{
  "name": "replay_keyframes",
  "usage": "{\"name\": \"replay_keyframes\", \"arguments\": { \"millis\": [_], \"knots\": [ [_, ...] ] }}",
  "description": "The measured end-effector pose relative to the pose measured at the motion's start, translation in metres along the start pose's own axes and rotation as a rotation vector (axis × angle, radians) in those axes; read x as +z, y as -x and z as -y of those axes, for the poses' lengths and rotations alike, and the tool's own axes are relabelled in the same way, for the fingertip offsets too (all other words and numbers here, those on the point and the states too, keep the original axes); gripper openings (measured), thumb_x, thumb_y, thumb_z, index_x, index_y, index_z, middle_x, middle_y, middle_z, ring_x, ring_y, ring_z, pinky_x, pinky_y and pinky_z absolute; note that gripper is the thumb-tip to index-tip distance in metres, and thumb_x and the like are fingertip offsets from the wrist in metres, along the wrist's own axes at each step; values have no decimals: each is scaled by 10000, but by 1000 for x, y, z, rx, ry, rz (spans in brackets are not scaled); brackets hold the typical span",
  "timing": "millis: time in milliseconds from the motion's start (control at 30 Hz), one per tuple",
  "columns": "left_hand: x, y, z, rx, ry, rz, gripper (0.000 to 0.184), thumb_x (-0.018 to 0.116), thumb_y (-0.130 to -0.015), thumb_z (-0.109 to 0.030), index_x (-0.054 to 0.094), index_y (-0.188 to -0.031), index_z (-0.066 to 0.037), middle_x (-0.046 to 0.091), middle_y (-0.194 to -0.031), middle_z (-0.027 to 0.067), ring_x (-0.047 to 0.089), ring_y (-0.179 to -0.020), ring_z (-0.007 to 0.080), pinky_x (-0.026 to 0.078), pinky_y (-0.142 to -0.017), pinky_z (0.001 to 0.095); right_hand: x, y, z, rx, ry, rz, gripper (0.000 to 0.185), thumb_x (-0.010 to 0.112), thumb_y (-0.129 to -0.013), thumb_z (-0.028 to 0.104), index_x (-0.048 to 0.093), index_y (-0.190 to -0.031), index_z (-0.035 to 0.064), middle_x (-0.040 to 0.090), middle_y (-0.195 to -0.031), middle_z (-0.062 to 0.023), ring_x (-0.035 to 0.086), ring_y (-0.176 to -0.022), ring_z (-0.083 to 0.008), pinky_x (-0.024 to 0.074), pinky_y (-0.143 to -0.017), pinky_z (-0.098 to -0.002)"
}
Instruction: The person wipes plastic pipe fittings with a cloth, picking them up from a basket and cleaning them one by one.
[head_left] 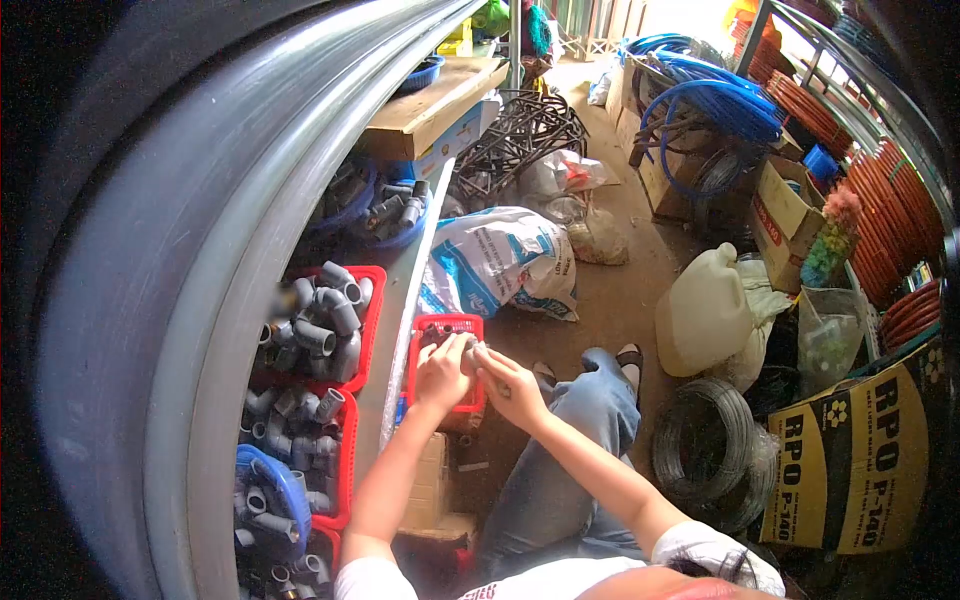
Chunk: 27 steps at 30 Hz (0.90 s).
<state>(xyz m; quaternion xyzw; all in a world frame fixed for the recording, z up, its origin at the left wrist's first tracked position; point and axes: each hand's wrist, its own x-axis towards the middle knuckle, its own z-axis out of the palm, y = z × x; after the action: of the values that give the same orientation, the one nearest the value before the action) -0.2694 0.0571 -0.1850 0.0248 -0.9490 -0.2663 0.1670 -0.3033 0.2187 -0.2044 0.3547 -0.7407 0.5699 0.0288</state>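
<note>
My left hand (445, 374) and my right hand (512, 386) meet over a small red plastic basket (476, 328). The fingers of both are closed and pinch together around something small and greyish, mostly hidden by the fingertips, so its kind cannot be made out. Small dark pieces (432, 334) lie in the basket, just beyond my left hand. Left of my arms, a larger red basket (374, 325) holds several grey plastic pipe elbows (338, 310). A second red basket (348, 450) below it holds more grey pipe fittings (280, 430).
A blue basket (300, 490) of fittings sits at lower left. Large grey pipes (200, 250) run along the left side. A white-and-blue sack (495, 255) lies ahead. To the right are a plastic jerrycan (700, 310), a wire coil (703, 440) and an RPO carton (850, 450).
</note>
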Motion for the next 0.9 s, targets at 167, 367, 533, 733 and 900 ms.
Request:
{"name": "replay_keyframes", "arguments": {
  "millis": [167, 367, 533, 733, 900],
  "knots": [
    [14, 1, 3, 60, 198, -3, 538, 770, -743, -207, 580, -1228, -72, 687, -1107, 175, 660, -1035, 356, 490, -940, 465, 2, -3, -15, 309, -374, -46, 440, 583, -1013, 236, 531, -1418, 75, 646, -1171, -8, 564, -984, -47, 478, -855, -222],
    [8, 1, -2, 79, 262, 4, 624, 776, -731, -181, 552, -1304, -76, 615, -1282, 169, 619, -1141, 348, 490, -972, 453, -7, -6, -17, 547, -625, 16, 460, 630, -983, 217, 540, -1419, 98, 643, -1169, 2, 557, -955, -40, 479, -823, -220],
    [-11, -1, -11, 46, 20, 181, 619, 767, -740, -217, 562, -1311, -89, 618, -1282, 149, 616, -1146, 325, 475, -1003, 436, 5, 3, -30, 475, -520, 2, 437, 652, -955, 152, 574, -1378, 70, 656, -1210, -37, 579, -1020, -72, 483, -874, -235],
    [-4, -4, -3, -48, 269, 43, 567, 775, -751, -109, 568, -1276, -52, 638, -1224, 192, 611, -1142, 363, 503, -967, 432, 5, 1, -9, 428, -442, -31, 428, 603, -1002, 203, 544, -1397, 50, 628, -1279, -42, 553, -1065, -68, 468, -905, -227],
    [14, -6, 4, -46, 464, 70, 593, 778, -763, -99, 493, -1281, -55, 623, -1216, 228, 611, -1136, 393, 519, -937, 455, 0, 0, -13, 295, -384, -96, 395, 612, -988, 187, 578, -1363, 70, 669, -1243, -96, 585, -1089, -114, 466, -941, -268]
  ]
}}
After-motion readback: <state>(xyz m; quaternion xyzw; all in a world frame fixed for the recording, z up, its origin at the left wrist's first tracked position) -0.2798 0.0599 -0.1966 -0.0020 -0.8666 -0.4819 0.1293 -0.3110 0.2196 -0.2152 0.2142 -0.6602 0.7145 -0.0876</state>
